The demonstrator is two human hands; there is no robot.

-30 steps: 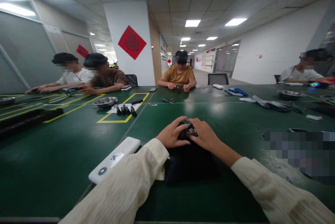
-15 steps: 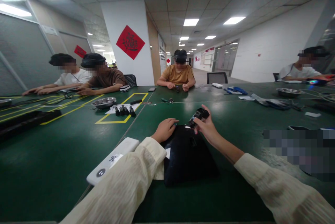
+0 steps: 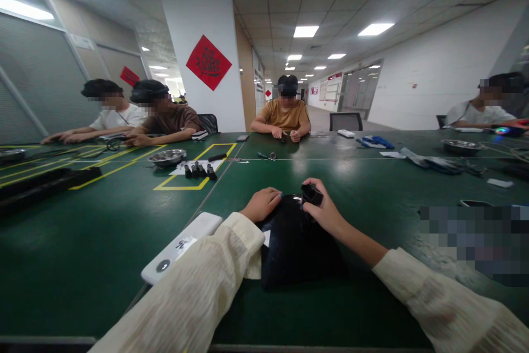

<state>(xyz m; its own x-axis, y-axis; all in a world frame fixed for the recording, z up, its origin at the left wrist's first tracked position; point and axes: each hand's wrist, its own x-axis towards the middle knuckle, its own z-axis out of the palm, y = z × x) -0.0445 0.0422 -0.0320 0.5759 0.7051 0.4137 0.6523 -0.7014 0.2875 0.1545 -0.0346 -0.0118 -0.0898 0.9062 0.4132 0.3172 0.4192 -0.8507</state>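
In front of me a dark, glossy panel lies on the green table, with a small white label at its left side. My left hand rests on the far left corner of this panel, its fingers closed over the edge. A small black block-like part is gripped in my right hand, just over the panel's far right corner. The part's exact kind is hard to make out, and my fingers cover some of it. Whether it touches the panel I cannot tell.
Left of my sleeve lies a white power-bank-like device. Farther left are several black cylinders and a metal bowl. Pliers lie ahead. Gloves and another bowl are at right. Co-workers sit around the table.
My right hand has turned the black part and brought it slightly lower, over the panel. My left hand stays at the panel's corner. The whole view has shifted a little.
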